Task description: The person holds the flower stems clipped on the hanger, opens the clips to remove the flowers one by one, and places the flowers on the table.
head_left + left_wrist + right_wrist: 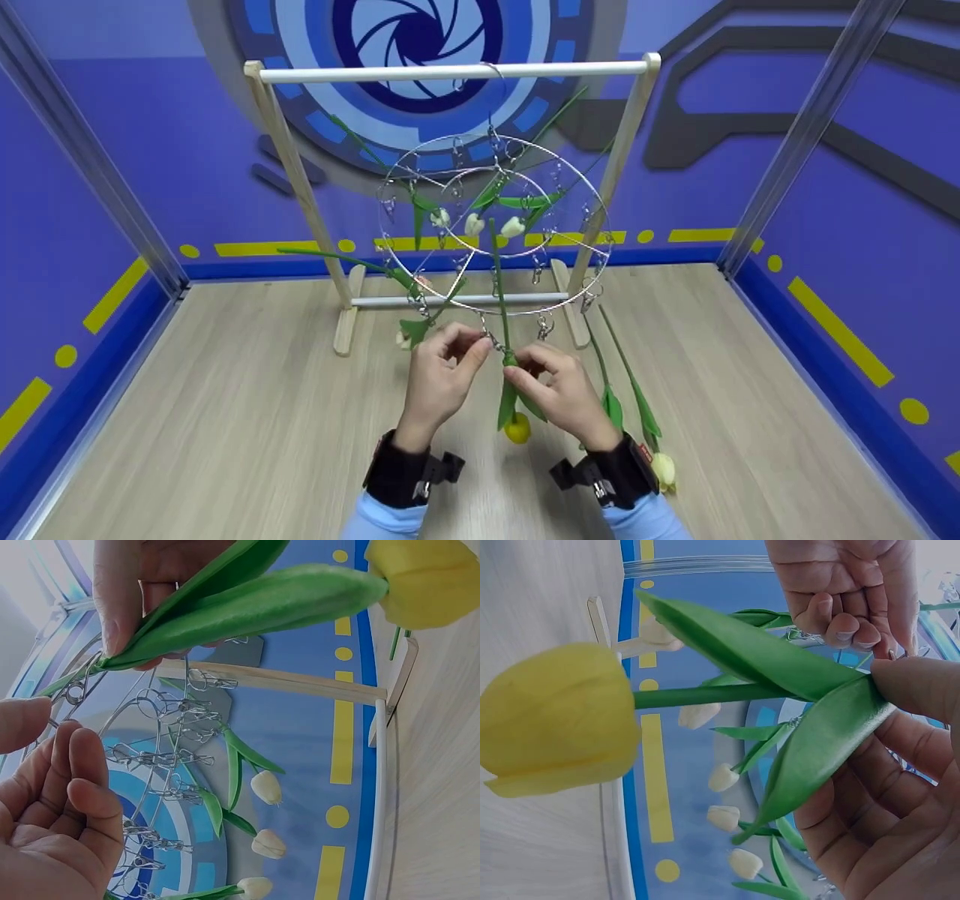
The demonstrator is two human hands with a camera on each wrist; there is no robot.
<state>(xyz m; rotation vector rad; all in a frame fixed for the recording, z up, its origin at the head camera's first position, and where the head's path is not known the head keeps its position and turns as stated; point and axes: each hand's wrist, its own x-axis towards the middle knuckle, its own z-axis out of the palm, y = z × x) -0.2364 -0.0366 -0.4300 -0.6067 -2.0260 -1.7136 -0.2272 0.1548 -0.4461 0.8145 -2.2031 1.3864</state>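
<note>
A yellow artificial tulip [517, 429] hangs head down, its stem rising in front of a round wire hanger with clips [517, 311]. My right hand [559, 386] pinches its stem between thumb and fingers where the green leaves [832, 746] branch off. My left hand [442, 375] pinches a small metal clip [76, 692] at the hanger's near edge, right beside that stem. Several white tulips [513, 226] hang from other clips, heads down. In the right wrist view, the yellow bloom [559, 720] points away from both hands.
The hanger hooks over the white top bar [450, 74] of a wooden stand [289, 161] on the table [262, 420]. Loose tulips, one with a pale bloom [664, 471], lie to the right of my right hand. Blue patterned walls [127, 180] enclose the table.
</note>
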